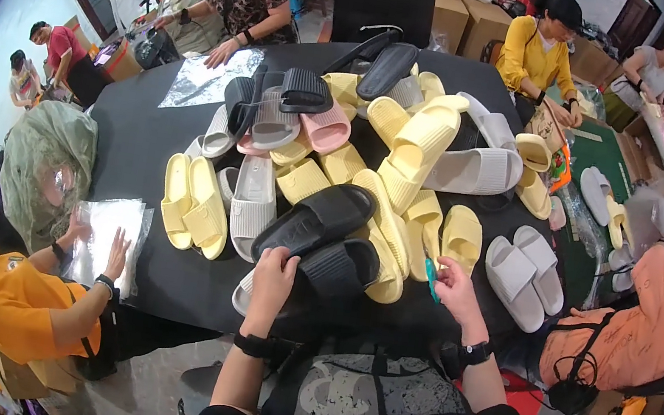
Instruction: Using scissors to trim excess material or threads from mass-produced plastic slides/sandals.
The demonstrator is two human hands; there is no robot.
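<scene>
My left hand (274, 274) grips the near edge of a black slide sandal (336, 267) that lies against a second black sandal (315, 219). My right hand (452, 282) holds a small teal tool (430, 278), its tip pointing down beside the black sandal. Both hands rest at the front of a heap of slide sandals on a round black table (142, 153). Yellow sandals (386, 216) lie right behind the black pair.
The heap holds yellow, grey, pink and black sandals. A grey pair (524, 275) lies to the right, a yellow pair (193, 204) to the left. A person in orange at lower left handles clear plastic bags (106, 238). Other people sit around the table; cardboard boxes stand behind.
</scene>
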